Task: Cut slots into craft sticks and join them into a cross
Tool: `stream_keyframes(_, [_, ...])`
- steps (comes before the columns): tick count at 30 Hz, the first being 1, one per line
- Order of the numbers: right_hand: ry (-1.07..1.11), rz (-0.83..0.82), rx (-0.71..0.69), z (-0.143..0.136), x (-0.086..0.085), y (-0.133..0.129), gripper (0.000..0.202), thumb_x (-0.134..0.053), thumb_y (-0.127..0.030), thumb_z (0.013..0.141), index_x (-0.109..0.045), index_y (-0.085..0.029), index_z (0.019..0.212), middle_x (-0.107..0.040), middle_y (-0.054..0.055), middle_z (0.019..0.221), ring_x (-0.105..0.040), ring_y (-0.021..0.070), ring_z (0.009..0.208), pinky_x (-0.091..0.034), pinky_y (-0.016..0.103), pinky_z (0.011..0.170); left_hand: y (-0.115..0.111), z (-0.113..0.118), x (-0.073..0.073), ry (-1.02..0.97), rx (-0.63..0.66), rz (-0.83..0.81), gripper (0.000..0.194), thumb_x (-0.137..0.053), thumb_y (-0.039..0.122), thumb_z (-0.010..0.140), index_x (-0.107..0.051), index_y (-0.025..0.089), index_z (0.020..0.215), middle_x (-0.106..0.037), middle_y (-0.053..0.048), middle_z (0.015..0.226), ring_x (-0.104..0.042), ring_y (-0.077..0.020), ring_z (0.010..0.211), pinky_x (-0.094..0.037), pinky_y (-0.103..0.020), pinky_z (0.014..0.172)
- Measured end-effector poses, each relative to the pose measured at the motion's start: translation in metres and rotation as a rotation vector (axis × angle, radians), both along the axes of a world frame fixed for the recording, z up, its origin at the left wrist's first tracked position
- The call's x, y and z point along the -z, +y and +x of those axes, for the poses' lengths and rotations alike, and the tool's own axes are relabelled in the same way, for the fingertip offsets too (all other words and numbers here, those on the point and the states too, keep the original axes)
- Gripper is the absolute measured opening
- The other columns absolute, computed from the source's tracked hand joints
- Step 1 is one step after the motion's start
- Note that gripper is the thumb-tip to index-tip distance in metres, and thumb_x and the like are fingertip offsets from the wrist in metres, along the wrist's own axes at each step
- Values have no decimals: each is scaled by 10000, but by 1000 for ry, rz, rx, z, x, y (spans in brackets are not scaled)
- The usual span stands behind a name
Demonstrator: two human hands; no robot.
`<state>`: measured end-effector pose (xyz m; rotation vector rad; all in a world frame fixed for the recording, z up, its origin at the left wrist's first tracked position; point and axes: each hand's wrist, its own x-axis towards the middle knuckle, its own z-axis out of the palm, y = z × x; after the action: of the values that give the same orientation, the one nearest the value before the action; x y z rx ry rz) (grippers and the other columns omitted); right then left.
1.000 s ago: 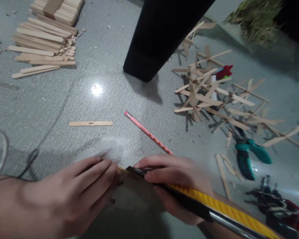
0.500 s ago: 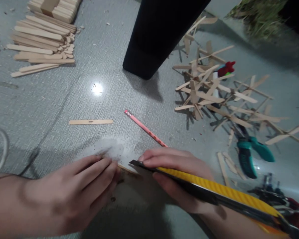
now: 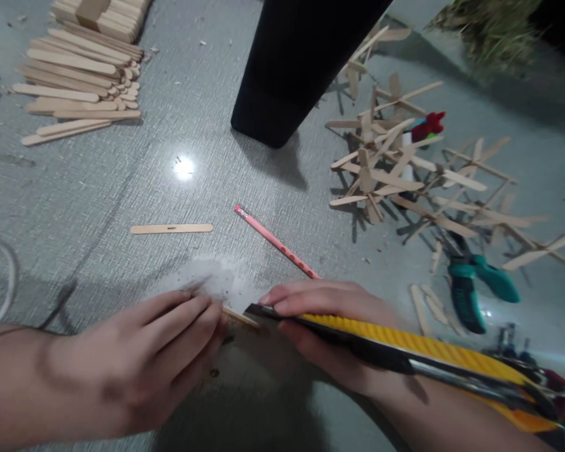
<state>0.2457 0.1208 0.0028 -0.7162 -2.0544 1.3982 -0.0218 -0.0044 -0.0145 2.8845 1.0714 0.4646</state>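
Note:
My left hand is closed on a wooden craft stick, whose end sticks out to the right past the fingers. My right hand grips a yellow and black utility knife, its dark blade tip close to that stick end. Whether the blade touches the wood I cannot tell. Beyond the hands lies another craft stick with a dark mark at its middle. A pink pencil with an eraser rests slantwise above my right hand.
Loose craft sticks and a banded bundle lie at the upper left. A tall black object stands at the top centre. Crossed-stick assemblies, teal-handled pliers and stick scraps occupy the right. A white cable curves in from the left.
The knife and my right hand have shifted and tilted slightly, and more of the held stick's end shows. My left hand stays almost where it was.

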Motion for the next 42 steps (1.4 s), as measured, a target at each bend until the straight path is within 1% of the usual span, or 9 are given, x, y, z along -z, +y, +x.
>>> stream_keyframes(4, [-18, 48, -36, -1, 0, -1, 224, -733, -57, 884, -780, -244, 1000, -878, 29, 978, -861, 165, 883, -684, 194, 831, 3, 1, -6, -1, -16, -48, 369, -519, 204, 1090, -645, 48, 1399, -728, -96, 1399, -690, -282, 1331, -527, -444, 1206])
stream_keyframes(6, [-27, 58, -53, 1, 2, -2, 191, -747, -93, 902, -775, -243, 1017, -877, 34, 992, -859, 164, 897, -680, 192, 846, 3, 1, -5, -28, -11, -31, 367, -530, 215, 1083, -656, 50, 1385, -732, -102, 1396, -699, -282, 1316, -535, -443, 1202])
stream_keyframes(11, [-15, 38, -46, 4, 10, -8, 181, -809, -163, 923, -757, -274, 1056, -872, 10, 1024, -854, 153, 902, -670, 190, 874, -3, 0, 3, -46, -20, -6, 387, -562, 206, 1072, -669, 41, 1405, -692, -187, 1449, -669, -297, 1362, -402, -485, 1325])
stream_keyframes(16, [-12, 64, -89, 3, 9, -7, 163, -741, -145, 921, -737, -265, 1031, -864, 21, 1028, -848, 142, 882, -659, 175, 850, -6, 1, 4, 17, -33, -63, 415, -436, 208, 1115, -654, 70, 1441, -674, -118, 1486, -588, -296, 1457, -345, -474, 1354])
stream_keyframes(20, [-7, 90, -116, 3, 7, -4, 133, -711, -140, 928, -739, -229, 1022, -859, 51, 1039, -843, 131, 887, -637, 147, 854, -3, 4, 2, -60, -43, -60, 363, -512, 182, 1079, -692, 42, 1362, -695, -176, 1437, -615, -284, 1424, -202, -470, 1409])
stream_keyframes(25, [-32, 122, -140, 5, 7, -4, 175, -714, -129, 910, -744, -233, 1047, -857, 46, 1074, -843, 142, 892, -650, 166, 837, -1, 4, -1, -2, -53, -49, 404, -395, 165, 1103, -689, 80, 1368, -704, -92, 1413, -572, -250, 1460, -241, -435, 1390])
stream_keyframes(31, [-32, 126, -162, 6, 8, -3, 176, -720, -167, 929, -765, -243, 1081, -859, 52, 1100, -848, 171, 919, -668, 201, 825, -3, 3, 1, 2, -40, -69, 394, -467, 187, 1078, -664, 57, 1393, -670, -148, 1436, -585, -300, 1393, -161, -486, 1404])
stream_keyframes(35, [-45, 125, -176, 6, 8, -4, 143, -752, -200, 946, -770, -225, 1086, -859, 58, 1107, -849, 174, 954, -659, 188, 855, -1, 4, -2, -8, -29, -90, 390, -429, 158, 1086, -659, 50, 1383, -665, -157, 1429, -580, -314, 1373, -207, -487, 1366])
stream_keyframes(42, [-48, 132, -172, 3, 8, -8, 109, -752, -242, 971, -756, -229, 1079, -857, 68, 1116, -849, 172, 952, -652, 178, 868, 6, 6, -4, -103, -31, -51, 311, -504, 144, 1077, -673, 24, 1310, -679, -170, 1371, -610, -328, 1300, -399, -472, 1227])
